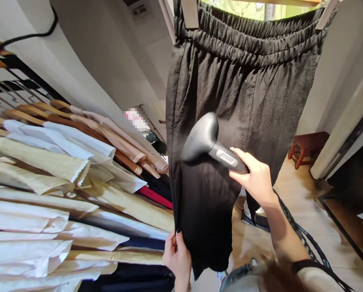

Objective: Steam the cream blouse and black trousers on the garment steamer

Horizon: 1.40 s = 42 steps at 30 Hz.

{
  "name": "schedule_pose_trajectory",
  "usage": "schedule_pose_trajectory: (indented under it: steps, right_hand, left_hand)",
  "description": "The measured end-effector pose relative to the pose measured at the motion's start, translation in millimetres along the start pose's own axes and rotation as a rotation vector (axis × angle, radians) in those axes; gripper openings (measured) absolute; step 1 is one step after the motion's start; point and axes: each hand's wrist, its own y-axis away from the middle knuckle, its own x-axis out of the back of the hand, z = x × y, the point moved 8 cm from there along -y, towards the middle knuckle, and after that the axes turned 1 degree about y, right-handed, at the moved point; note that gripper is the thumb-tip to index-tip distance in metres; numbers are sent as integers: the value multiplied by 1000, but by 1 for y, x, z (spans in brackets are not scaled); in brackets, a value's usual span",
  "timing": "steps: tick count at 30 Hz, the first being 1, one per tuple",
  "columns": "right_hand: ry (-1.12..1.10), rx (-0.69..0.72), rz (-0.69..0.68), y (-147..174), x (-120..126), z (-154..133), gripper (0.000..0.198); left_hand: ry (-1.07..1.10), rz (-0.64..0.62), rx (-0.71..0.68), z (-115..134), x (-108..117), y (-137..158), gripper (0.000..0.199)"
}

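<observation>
So the black pants [242, 121] are hanging right of centre in the head view, waist up at 12, hems down towards 6. All clock times here are from the middle of the pants. Clips [190, 14] hold the gathered waistband at 11 and between 1 and 2.

The dark grey steamer [203, 142] is in front of the fabric around 8, head pointing left. Can't tell if it's actually touching. Right hand [256, 178], at 5, has its fingers wrapped round the handle. Left hand [179, 255], down at 7, is pinching the side edge of the pants low on the leg.

A black braided hose [295, 224] runs past the right forearm between 4 and 5. Further out, there's a reddish-brown stool [307, 146] near 3 to 4 on the pale floor [293, 178]. Shirts [72, 227], mostly white and cream, fill the rack around 8, with wooden hangers [26, 111] at 9.
</observation>
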Motion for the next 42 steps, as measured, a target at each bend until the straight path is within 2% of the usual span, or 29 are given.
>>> schedule_pose_trajectory:
  steps: [3,5,12,15,18,24,28,32,35,42]
  right_hand:
    - [-3,-81,109,-16,9,0,57]
    - [-15,-124,141,-16,9,3,58]
    - [1,-184,-22,35,-29,22,52]
    - [25,-186,-30,43,-35,24,52]
    - [16,-183,8,32,-29,17,50]
    - [23,-162,107,-14,0,-4,54]
    - [64,-150,221,-35,14,-5,58]
    - [52,-104,295,-36,17,2,63]
    - [25,-65,261,-27,13,8,61]
    - [96,-146,-18,15,-19,26,56]
  left_hand:
    - [20,-30,-7,6,-6,0,48]
    - [30,-64,-9,8,-11,2,49]
    - [27,-131,-12,8,-22,10,52]
    - [28,-138,-8,10,-25,12,52]
    - [13,-143,-4,13,-27,15,51]
    - [-19,-164,-97,28,-28,23,42]
    - [-36,-135,-114,23,-21,27,39]
    - [-38,-125,-134,15,-17,26,38]
    - [-31,-123,-126,10,-17,23,38]
    - [-32,-114,-127,9,-25,7,40]
